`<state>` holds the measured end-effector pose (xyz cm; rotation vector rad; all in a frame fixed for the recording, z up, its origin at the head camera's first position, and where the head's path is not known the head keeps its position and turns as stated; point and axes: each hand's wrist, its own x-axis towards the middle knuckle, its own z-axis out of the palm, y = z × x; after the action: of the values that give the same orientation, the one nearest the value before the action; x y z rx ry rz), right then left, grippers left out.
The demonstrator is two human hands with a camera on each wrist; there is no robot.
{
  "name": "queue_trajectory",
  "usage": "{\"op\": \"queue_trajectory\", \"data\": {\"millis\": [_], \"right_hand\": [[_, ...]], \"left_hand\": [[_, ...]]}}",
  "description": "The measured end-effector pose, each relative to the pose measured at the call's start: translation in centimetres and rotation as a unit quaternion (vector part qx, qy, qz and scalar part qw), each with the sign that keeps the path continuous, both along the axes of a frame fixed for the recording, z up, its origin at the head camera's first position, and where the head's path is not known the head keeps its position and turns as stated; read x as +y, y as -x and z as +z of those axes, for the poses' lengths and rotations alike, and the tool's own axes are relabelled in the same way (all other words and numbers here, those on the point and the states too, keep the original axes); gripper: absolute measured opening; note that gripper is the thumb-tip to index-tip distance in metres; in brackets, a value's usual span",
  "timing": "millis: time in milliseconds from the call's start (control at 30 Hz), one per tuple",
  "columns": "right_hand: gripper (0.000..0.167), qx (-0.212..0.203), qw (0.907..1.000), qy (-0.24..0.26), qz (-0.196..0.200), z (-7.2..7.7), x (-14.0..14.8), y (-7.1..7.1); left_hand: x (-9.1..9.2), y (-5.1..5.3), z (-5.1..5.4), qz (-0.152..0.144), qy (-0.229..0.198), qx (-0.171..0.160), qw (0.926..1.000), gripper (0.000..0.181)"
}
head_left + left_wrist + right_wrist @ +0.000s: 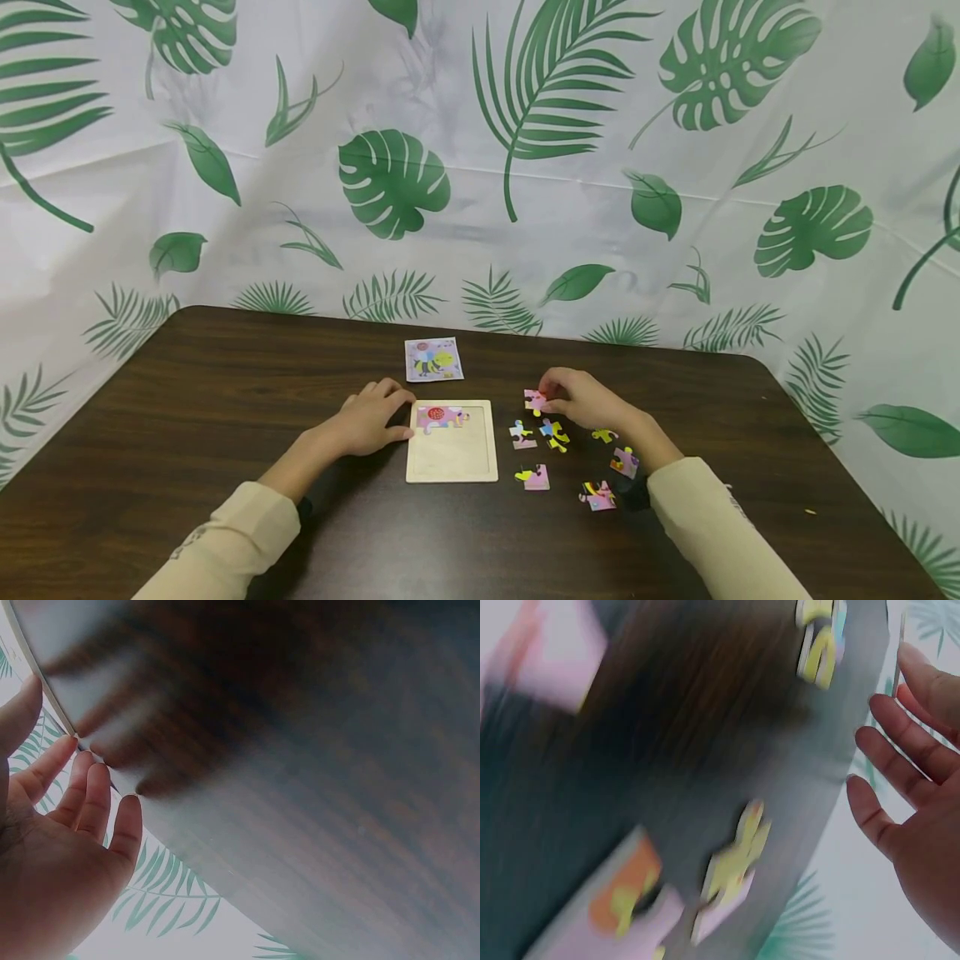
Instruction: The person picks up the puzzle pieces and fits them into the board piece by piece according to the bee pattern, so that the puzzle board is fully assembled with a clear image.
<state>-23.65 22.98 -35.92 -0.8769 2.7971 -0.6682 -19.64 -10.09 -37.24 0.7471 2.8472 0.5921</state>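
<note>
One shallow wooden tray (452, 460), square and pale, lies at the lower centre of the frame. Inside it, a joined strip of puzzle pieces (442, 417), pink with a red round shape, fills the upper part from the left side; the remaining floor of the tray shows bare wood.

The left hand (366, 423), left of centre, has its fingers spread and loosely bent, with the thumb and index fingertip at the tray's left edge and upper left corner. It grips nothing. The right hand (587, 398), right of centre, pinches a pink puzzle piece (533, 401) between thumb and fingers, clear of the tray's right side.

Below and around that hand, loose pieces (535, 477) are scattered to the right of the tray, in pink, yellow, black and blue, with rounded tabs and notches; in the right wrist view they show pale, thick edges, some blurred. Just above the tray lies a square card (433, 361) printed with a yellow-and-black bee. The bench (247, 367) is dark brown with streaky wood grain and rounded far corners. White, creased cloth (480, 250) patterned with green leaves fills the upper frame.
</note>
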Motion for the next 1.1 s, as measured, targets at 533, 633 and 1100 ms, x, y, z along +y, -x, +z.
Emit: {"op": "queue_trajectory", "data": {"millis": [533, 633, 1100], "right_hand": [[0.013, 0.029, 0.9982, -0.004, 0.052, -0.5, -5.5, -0.5], [0.014, 0.031, 0.998, -0.009, 0.054, -0.4, -6.2, -0.8], [0.016, 0.036, 0.9978, -0.027, 0.048, -1.1, -7.9, -1.1]], "left_hand": [[0.0, 0.3, -0.2, 0.002, 0.005, 0.001, 1.0, 0.043], [0.0, 0.2, -0.1, 0.002, 0.005, 0.004, 1.0, 0.042], [0.1, 0.0, 0.1, 0.004, 0.005, -0.002, 1.0, 0.043]]}}
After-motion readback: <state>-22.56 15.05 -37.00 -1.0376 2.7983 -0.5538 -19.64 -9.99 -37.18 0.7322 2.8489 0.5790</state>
